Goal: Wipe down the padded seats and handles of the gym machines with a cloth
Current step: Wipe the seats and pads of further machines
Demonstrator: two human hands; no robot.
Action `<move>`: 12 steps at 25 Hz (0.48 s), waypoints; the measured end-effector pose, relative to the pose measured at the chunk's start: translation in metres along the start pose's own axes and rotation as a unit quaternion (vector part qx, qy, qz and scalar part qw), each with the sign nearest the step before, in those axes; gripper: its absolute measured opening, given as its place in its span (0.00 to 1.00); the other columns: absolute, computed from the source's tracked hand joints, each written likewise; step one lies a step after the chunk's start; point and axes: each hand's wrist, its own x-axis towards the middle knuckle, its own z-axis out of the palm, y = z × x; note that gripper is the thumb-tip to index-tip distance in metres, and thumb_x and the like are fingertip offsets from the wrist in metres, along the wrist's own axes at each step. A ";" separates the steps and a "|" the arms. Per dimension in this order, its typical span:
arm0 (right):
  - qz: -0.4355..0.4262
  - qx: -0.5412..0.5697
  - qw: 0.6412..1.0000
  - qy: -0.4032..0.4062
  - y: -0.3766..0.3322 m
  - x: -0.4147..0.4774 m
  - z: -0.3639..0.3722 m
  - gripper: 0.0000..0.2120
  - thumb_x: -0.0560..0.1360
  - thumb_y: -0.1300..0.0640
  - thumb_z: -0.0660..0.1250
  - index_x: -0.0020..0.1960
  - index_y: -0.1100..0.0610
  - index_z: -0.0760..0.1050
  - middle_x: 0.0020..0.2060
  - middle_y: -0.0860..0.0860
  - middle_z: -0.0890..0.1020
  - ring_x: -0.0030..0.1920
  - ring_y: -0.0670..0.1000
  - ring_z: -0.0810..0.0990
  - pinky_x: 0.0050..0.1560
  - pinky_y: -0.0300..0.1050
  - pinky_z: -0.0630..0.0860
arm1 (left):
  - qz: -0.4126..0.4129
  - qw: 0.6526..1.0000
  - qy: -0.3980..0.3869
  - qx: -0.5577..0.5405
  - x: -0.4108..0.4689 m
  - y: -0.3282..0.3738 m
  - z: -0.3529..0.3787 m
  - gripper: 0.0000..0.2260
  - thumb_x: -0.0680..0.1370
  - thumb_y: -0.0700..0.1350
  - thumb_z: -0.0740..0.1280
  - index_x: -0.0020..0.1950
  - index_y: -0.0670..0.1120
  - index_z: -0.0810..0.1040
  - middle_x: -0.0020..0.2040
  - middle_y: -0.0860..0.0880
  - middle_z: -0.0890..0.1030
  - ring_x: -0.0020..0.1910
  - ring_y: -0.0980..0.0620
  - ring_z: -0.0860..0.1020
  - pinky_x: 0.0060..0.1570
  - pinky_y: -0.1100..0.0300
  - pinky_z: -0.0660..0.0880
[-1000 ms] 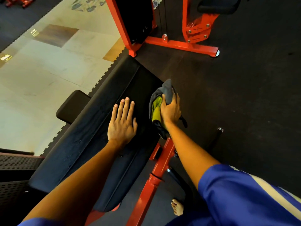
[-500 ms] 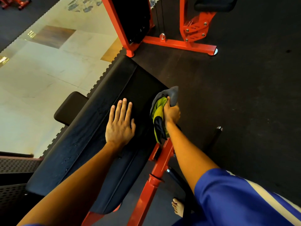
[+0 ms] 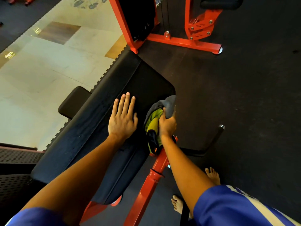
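On the pad's (image 3: 91, 136) right edge, right hand (image 3: 167, 124) grips cloth (image 3: 154, 123)
Left hand (image 3: 122, 121) lies flat on the pad, fingers straight and together

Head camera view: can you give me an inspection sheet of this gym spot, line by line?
Surface: black padded seat on a red frame.
Job's things: grey and yellow-green cloth bunched at the seat's right edge.
Clutter: nothing seen.
Hands: left hand flat on the seat; right hand grips the cloth.
Cables: thin machine cables beside the weight stack.
Surroundings: black rubber floor, pale tiles, bare feet.
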 end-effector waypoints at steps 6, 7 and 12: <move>-0.074 -0.103 0.992 0.022 -0.001 -0.063 0.010 0.34 0.80 0.41 0.67 0.82 0.48 0.61 0.80 0.57 0.64 0.75 0.63 0.69 0.69 0.60 0.71 | -0.001 1.000 -0.006 -0.009 -0.005 -0.007 -0.001 0.29 0.85 0.54 0.52 0.83 0.43 0.53 0.83 0.40 0.52 0.83 0.43 0.50 0.81 0.45 0.50; -0.113 -0.140 0.984 0.007 0.010 -0.077 0.014 0.34 0.80 0.42 0.67 0.82 0.48 0.62 0.81 0.58 0.61 0.77 0.64 0.66 0.71 0.61 0.69 | 0.000 1.000 -0.006 -0.014 -0.009 -0.011 -0.001 0.29 0.85 0.55 0.52 0.83 0.43 0.54 0.83 0.40 0.52 0.83 0.43 0.50 0.81 0.45 0.50; -0.145 -0.165 0.975 0.024 -0.016 -0.012 0.013 0.27 0.82 0.42 0.62 0.79 0.48 0.69 0.81 0.57 0.62 0.78 0.63 0.64 0.73 0.61 0.66 | -0.018 1.000 0.010 -0.017 -0.033 -0.022 -0.005 0.30 0.85 0.58 0.53 0.83 0.44 0.55 0.83 0.41 0.53 0.83 0.44 0.50 0.81 0.45 0.50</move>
